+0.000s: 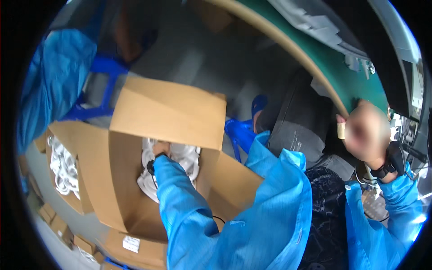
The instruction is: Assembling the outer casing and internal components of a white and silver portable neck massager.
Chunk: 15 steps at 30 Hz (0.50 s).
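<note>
My left hand [160, 147] reaches down into a large open cardboard box [121, 189], its fingers among white plastic-wrapped parts [186, 157]. A raised box flap [171, 112] hides the fingertips, so whether they hold anything is unclear. A black band sits at that wrist. My right hand [366, 132], blurred, rests on the wooden edge of a green-topped table [360, 76] with the thumb hooked over the rim. It wears a black wrist strap [391, 162]. Both arms are in blue gown sleeves.
A second open cardboard box [63, 166] with white parts stands to the left. Small cardboard boxes [58, 225] lie at the lower left. A blue stool [105, 76], a blue plastic cover [49, 81] and a black seat [301, 121] stand around the box.
</note>
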Tool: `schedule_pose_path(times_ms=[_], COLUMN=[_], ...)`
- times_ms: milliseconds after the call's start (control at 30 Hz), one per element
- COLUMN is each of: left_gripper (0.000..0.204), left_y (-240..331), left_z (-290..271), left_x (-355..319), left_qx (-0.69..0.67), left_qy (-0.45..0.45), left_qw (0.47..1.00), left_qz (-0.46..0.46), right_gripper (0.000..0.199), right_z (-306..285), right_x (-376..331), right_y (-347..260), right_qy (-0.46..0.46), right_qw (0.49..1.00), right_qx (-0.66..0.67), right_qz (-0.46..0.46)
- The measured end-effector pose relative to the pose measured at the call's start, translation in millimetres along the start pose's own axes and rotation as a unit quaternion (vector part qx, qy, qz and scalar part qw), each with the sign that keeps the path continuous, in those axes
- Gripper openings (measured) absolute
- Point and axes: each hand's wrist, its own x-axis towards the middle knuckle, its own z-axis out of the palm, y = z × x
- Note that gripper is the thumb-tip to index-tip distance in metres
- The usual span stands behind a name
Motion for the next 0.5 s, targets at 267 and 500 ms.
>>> schedule_pose_path(times_ms=[267,500], left_gripper=[0.042,0.062], left_y=[23.3,56.9], left_z=[23.2,-86.7], left_x=[-26.2,-171.2], left_qx=[-0.271,-0.214], left_qy=[0.217,0.147], left_qw=[0.936,0.963], left_qz=[0.056,0.079], right_gripper=[0.033,0.028], right_z=[-12.3,-19.7], right_x=[-5.4,-10.6], right_y=[-4.3,-4.9], right_qy=[-0.004,0.006], right_qw=[1.000,0.999], right_qx=[0.021,0.041], right_qz=[-0.007,0.018])
